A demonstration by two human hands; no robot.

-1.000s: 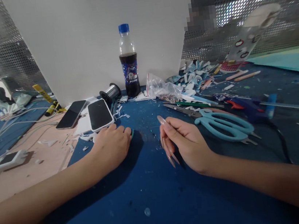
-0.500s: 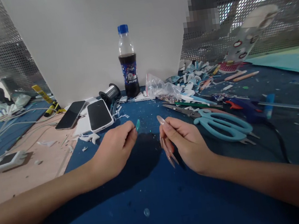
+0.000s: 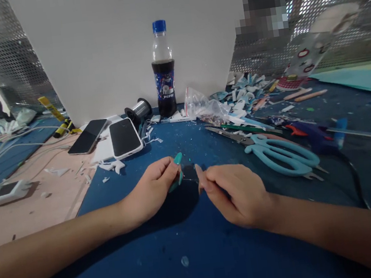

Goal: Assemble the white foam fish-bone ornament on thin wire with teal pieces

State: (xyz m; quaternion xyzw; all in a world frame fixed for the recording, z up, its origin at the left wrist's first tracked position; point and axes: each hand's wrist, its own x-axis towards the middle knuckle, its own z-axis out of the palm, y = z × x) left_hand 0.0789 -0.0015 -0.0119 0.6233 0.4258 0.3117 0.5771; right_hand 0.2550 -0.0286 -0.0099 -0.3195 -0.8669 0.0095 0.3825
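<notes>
My left hand [image 3: 151, 191], with teal nails, lies on the blue mat [image 3: 192, 243], its thumb and fingers pinched together. My right hand [image 3: 237, 193] is curled just to the right of it, its fingertips also pinched and almost touching the left ones. A thin dark strand [image 3: 190, 180] seems to run between the two pinches; I cannot make out what it is. Large light-blue scissors [image 3: 283, 155] lie close to the right of my right hand.
A cola bottle [image 3: 163, 69] stands against a white board [image 3: 118, 43], with a wire spool [image 3: 139, 110] and two phones [image 3: 124, 138] to its left. A plastic bag [image 3: 203, 107], small snips [image 3: 229, 135], a blue glue gun [image 3: 311, 134] and paper scraps clutter the right.
My left hand lifted off the mat and moved right. My right hand closed its fingers and moved left, so both pinches now meet in the middle. The view shifted slightly.
</notes>
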